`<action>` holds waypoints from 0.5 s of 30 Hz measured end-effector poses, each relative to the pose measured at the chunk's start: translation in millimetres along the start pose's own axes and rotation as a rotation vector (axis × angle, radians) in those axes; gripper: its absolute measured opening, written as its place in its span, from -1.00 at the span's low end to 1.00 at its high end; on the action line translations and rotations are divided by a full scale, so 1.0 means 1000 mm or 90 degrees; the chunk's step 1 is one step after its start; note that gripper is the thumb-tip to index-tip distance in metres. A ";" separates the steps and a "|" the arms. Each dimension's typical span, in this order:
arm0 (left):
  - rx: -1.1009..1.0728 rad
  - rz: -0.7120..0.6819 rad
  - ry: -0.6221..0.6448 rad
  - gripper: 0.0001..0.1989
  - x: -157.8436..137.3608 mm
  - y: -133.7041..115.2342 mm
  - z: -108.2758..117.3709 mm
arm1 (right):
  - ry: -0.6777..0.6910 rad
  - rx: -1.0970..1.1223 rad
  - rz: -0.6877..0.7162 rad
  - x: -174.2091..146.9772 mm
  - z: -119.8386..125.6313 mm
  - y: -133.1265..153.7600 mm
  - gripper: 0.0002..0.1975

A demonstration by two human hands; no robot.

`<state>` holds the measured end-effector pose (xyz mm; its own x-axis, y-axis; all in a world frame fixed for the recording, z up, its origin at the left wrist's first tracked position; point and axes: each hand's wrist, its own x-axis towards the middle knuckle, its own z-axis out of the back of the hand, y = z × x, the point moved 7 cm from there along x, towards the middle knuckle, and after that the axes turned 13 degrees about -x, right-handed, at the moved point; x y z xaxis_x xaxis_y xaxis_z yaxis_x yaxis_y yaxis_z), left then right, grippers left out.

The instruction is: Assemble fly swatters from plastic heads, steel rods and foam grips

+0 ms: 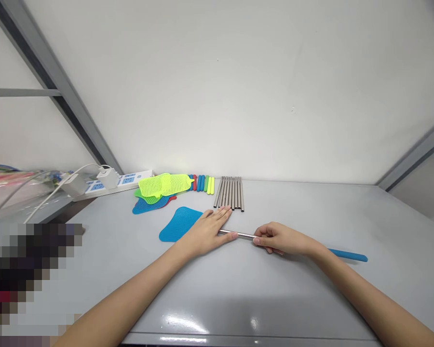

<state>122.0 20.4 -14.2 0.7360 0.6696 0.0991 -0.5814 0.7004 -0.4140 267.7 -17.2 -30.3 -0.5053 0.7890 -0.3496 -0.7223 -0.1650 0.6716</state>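
A fly swatter [245,235] lies across the table, with a blue mesh head [181,225] at left, a thin metal rod and a blue grip [348,255] at right. My left hand [210,231] rests flat over the joint of head and rod, fingers stretched out and thumb along the rod; the joint itself is hidden. Between thumb and fingers, my right hand [275,237] pinches the rod near its middle. The right wrist and forearm cover the stretch leading to the blue grip.
Several metal rods [229,193] lie side by side behind my hands. Left of them are coloured grips [201,183] and a pile of mesh swatter heads [162,185]. A power strip [130,178] with plugged-in chargers sits at the back left. A wall [238,96] closes the back.
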 end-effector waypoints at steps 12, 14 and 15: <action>-0.011 0.015 -0.011 -0.41 -0.002 -0.004 -0.001 | -0.007 -0.006 0.004 0.000 0.001 0.001 -0.63; -0.009 0.026 -0.014 -0.41 -0.003 -0.003 -0.002 | -0.005 -0.008 0.003 0.001 0.001 0.001 -0.63; -0.008 0.031 -0.016 -0.41 -0.003 -0.003 -0.002 | -0.004 -0.010 0.002 0.001 0.001 0.001 -0.63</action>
<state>122.2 15.7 -15.4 0.6982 0.7087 0.1015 -0.6114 0.6639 -0.4306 267.2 -16.0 -29.3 -0.5045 0.7922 -0.3432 -0.7279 -0.1766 0.6625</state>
